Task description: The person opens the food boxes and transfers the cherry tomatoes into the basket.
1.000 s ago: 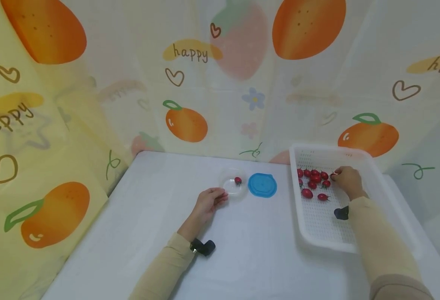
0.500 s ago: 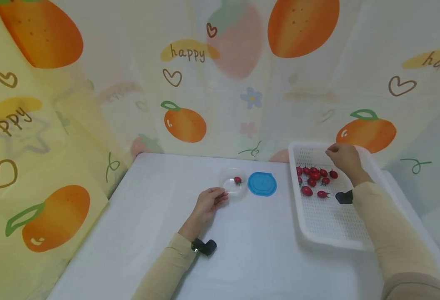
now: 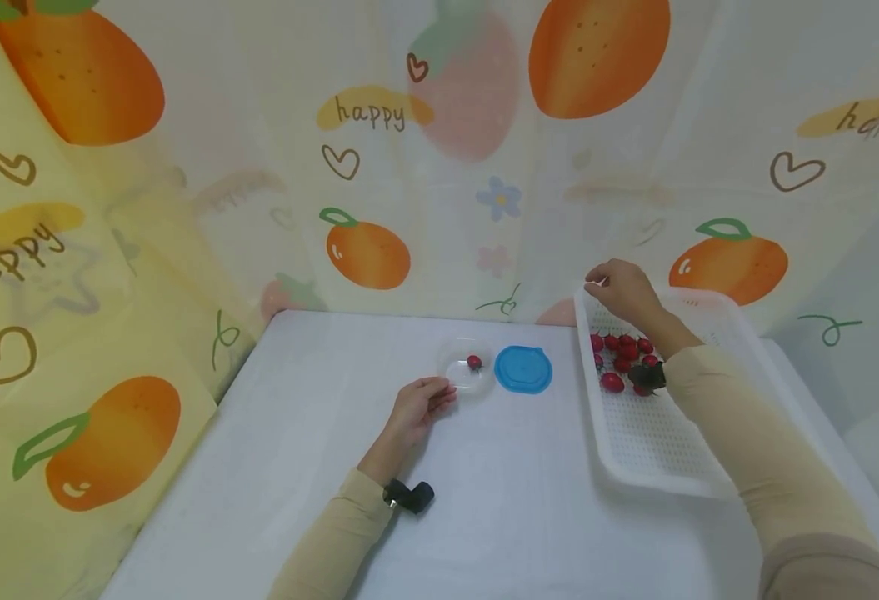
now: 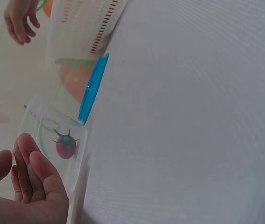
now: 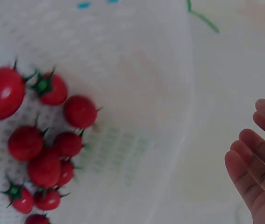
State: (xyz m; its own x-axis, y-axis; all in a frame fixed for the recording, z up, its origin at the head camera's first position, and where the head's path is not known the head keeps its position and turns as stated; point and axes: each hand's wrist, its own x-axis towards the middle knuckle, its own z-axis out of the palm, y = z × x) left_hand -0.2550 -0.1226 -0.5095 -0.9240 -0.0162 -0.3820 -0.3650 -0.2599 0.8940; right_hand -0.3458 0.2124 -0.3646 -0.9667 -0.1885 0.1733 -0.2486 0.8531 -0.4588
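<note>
Left hand (image 3: pixel 418 406): fingers loosely curled, touching the near left rim of the clear round container (image 3: pixel 467 369); best kept there to steady it.
Right hand (image 3: pixel 622 287): raised over the far left corner of the white basket (image 3: pixel 739 333); whether it pinches anything I cannot tell.
Cherry tomatoes (image 3: pixel 623 360): clustered in the basket's far left part; one cherry tomato (image 3: pixel 474 362) lies in the container.
Blue lid (image 3: pixel 523 369): just right of the container; pass the hand above it.

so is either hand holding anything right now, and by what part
Nothing is visibly held. The right hand hovers over the basket's far corner with nothing in its fingers. The left hand rests beside the clear container, fingers loosely curled.

Head view looks down over table (image 3: pixel 499 500); wrist views close, sharing basket (image 3: pixel 656 450), tomatoes (image 5: pixel 53 154)
</note>
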